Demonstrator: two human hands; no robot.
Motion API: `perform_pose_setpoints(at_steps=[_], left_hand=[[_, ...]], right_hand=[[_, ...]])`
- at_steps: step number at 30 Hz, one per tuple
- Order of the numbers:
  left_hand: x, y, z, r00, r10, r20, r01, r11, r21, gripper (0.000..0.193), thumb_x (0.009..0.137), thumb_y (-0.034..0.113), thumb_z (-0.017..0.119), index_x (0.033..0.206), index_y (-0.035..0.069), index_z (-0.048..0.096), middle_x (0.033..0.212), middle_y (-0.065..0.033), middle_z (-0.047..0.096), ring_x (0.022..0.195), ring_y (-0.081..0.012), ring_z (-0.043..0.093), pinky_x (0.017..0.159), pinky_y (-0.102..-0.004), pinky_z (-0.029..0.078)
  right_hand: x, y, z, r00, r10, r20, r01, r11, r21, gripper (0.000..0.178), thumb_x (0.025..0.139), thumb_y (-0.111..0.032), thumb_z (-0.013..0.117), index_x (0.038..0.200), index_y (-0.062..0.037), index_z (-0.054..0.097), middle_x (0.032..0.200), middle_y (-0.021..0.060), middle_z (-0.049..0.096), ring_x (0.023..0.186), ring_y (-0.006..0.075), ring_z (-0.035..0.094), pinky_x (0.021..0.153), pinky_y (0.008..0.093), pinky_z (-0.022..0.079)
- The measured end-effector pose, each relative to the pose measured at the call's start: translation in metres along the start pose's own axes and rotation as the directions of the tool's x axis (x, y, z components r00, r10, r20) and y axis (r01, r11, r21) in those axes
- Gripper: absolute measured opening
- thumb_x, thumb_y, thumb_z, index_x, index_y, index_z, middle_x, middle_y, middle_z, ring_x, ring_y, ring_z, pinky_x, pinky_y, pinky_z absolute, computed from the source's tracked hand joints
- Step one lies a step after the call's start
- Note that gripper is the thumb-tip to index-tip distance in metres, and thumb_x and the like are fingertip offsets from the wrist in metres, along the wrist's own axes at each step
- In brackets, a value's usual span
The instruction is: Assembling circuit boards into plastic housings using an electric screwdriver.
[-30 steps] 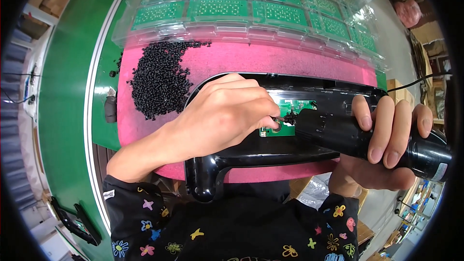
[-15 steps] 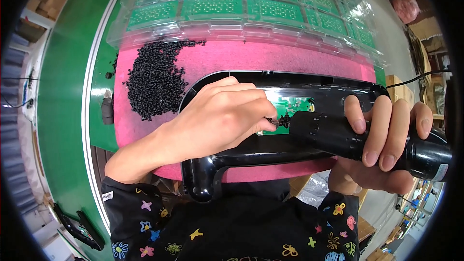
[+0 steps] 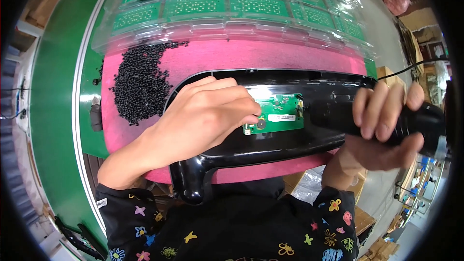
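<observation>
A black plastic housing (image 3: 261,151) with a stubby handle at its left end lies open side up in front of me. Inside it sits a green circuit board (image 3: 282,108) with a white label and a small round part. My left hand (image 3: 208,111) hovers over the board's left end, fingers pinched together; whatever they hold is hidden. To the right, my right hand (image 3: 386,121) is wrapped around a black electric screwdriver (image 3: 427,123), blurred by motion. Its front end points left over the housing, apart from my left fingers.
Loose small black screws (image 3: 137,84) lie heaped on the pink mat (image 3: 217,55) at the left. Stacked clear trays (image 3: 212,31) of green circuit boards (image 3: 195,6) stand along the far side. A dark cable (image 3: 415,65) runs at the right. Green table (image 3: 55,106) extends leftward.
The screwdriver has drawn back from my left fingers, uncovering more of the circuit board. A cluster of black screws seen between them no longer shows. The whole view has shifted slightly.
</observation>
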State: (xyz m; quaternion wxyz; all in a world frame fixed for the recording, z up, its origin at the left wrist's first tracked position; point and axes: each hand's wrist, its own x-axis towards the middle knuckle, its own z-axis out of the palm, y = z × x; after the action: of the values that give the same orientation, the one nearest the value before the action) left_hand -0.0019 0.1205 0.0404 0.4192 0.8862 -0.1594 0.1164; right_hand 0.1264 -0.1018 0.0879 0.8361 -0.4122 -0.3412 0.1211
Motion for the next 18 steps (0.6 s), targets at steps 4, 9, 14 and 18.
perform_pose_setpoints(at_steps=[4,9,14,18], left_hand=[[0.001,0.001,0.003,0.999,0.021,0.048,-0.020,0.999,-0.026,0.017,0.075,0.011,0.078,0.086,0.004,0.067,0.092,-0.0042,0.070,0.079,-0.0234,0.063,0.069,-0.0348,0.051],[-0.004,0.002,0.006,0.987,0.060,0.149,-0.073,0.994,0.084,0.014,0.078,0.013,0.075,0.084,0.005,0.066,0.101,-0.0002,0.071,0.084,-0.0200,0.063,0.069,-0.0342,0.051],[-0.003,0.006,0.007,0.980,-0.038,0.193,0.028,0.998,0.054,0.013,0.080,0.011,0.073,0.081,0.004,0.063,0.104,-0.0021,0.072,0.082,-0.0207,0.065,0.069,-0.0349,0.051],[-0.003,0.008,0.006,0.979,-0.099,0.176,0.098,0.995,0.016,0.012,0.080,0.008,0.073,0.081,0.002,0.062,0.102,-0.0048,0.074,0.080,-0.0241,0.069,0.068,-0.0361,0.052]], right_hand=[[0.007,0.005,0.003,0.996,0.076,-0.051,-0.084,0.980,-0.178,0.046,0.089,-0.035,0.066,0.115,-0.0039,0.045,0.065,0.0012,0.050,0.053,0.0136,0.048,0.054,0.0304,0.045],[0.008,0.012,0.000,0.994,0.104,-0.032,-0.108,0.964,-0.243,0.039,0.091,-0.035,0.062,0.112,-0.0055,0.047,0.066,-0.0003,0.046,0.054,0.0116,0.044,0.056,0.0290,0.040],[0.007,0.016,0.000,0.991,0.128,-0.035,-0.133,0.947,-0.294,0.039,0.091,-0.034,0.061,0.112,-0.0047,0.047,0.065,-0.0002,0.046,0.053,0.0111,0.045,0.056,0.0290,0.041],[0.008,0.019,0.002,0.991,0.124,-0.042,-0.131,0.932,-0.337,0.040,0.090,-0.035,0.062,0.111,-0.0049,0.046,0.065,-0.0004,0.047,0.052,0.0109,0.045,0.055,0.0280,0.041]])
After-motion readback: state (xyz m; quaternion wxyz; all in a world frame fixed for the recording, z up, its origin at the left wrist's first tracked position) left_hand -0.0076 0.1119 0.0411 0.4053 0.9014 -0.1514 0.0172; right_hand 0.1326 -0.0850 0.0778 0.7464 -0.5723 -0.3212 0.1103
